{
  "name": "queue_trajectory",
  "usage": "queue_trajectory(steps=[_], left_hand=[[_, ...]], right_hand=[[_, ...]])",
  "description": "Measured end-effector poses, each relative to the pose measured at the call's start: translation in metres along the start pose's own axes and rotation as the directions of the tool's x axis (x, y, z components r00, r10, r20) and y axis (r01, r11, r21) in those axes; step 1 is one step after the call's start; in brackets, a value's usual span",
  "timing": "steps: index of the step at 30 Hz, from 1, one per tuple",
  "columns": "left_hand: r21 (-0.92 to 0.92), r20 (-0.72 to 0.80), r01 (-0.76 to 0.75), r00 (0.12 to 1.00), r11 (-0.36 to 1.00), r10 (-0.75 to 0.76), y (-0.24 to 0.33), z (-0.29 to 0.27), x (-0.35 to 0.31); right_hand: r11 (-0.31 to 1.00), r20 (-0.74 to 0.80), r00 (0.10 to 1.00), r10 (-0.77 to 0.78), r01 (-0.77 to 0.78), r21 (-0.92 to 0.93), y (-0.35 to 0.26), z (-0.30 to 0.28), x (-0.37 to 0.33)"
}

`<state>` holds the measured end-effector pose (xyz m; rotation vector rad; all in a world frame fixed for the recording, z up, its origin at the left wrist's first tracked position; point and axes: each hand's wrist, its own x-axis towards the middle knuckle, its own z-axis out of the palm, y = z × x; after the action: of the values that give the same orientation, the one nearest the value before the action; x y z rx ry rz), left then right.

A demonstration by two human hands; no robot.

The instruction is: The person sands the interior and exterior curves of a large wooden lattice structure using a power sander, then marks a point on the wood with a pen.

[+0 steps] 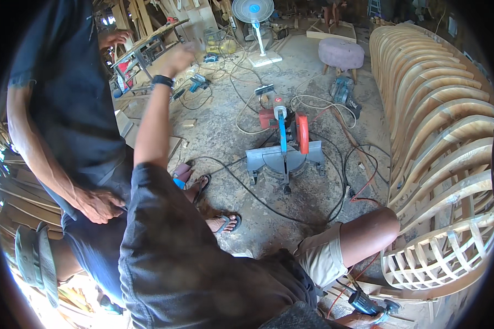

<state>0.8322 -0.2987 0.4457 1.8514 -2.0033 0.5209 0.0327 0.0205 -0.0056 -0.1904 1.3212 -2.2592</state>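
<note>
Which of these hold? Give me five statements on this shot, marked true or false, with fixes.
1. The left hand is held out ahead, with a dark band on its wrist. True.
2. The power tool is in the left hand. False: the right hand holds it.
3. The saw stands on the floor. True.
4. The fan is right of the stool in the picture. False: it is left of it.
5. The stool's top is purple. True.
</note>
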Motion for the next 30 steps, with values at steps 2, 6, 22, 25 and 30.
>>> queue_trajectory(steps=[2,6,22,25,30], left_hand=[[-0.201,0.0,-0.204,0.978,0.958,0.209,0.094,-0.004,-0.013],[-0.609,-0.059,-0.509,0.794,0.609,0.605,0.279,0.0,-0.05],[-0.977,0.173,-0.147,-0.101,0.157,0.98,0.787,0.149,-0.333],[-0.88,0.443,-0.27,-0.169,0.391,0.88,0.814,0.183,-0.358],[-0.835,0.526,-0.204,-0.024,0.511,0.85,0.838,0.216,-0.391]], right_hand=[[0.999,-0.015,0.999,0.029,-0.028,0.027,0.005,-0.009,-0.01],[0.996,-0.111,0.993,0.043,-0.033,0.088,-0.001,-0.034,-0.024],[0.957,-0.59,0.806,0.047,0.133,0.258,-0.033,-0.088,-0.031],[0.995,-0.603,0.797,0.024,0.04,0.093,-0.036,-0.085,-0.032],[0.999,-0.564,0.824,-0.05,0.044,-0.024,-0.027,-0.08,-0.003]])
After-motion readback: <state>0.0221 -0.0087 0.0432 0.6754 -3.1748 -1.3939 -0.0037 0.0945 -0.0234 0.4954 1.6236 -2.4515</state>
